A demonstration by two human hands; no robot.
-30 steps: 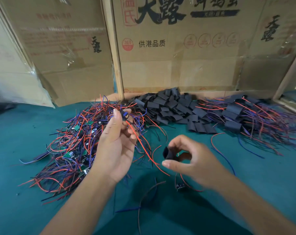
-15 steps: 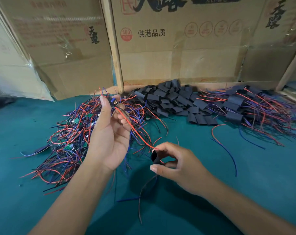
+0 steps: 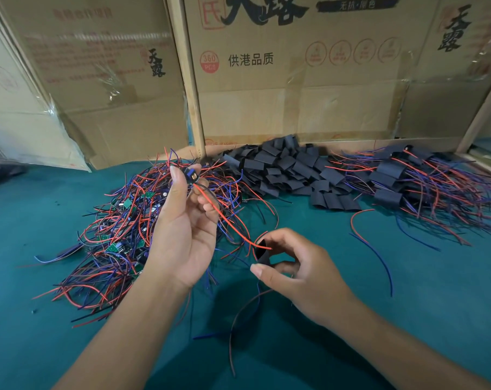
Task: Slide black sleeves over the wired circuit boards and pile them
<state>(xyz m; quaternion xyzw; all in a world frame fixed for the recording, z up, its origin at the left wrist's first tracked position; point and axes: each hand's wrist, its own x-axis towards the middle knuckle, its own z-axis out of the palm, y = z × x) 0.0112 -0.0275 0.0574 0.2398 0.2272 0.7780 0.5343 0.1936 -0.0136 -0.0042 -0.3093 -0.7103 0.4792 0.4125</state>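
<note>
Behind, cardboard boxes [image 3: 295, 88] read "供港品质" and "360 PCS".

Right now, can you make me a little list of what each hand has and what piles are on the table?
left hand: pinches a wired circuit board held up
right hand: holds a black sleeve, open end up
red wire: runs from the board down to the sleeve's mouth
left pile: bare wired boards
middle pile: empty black sleeves
right pile: sleeved boards
table: green cover
behind: cardboard boxes
</note>
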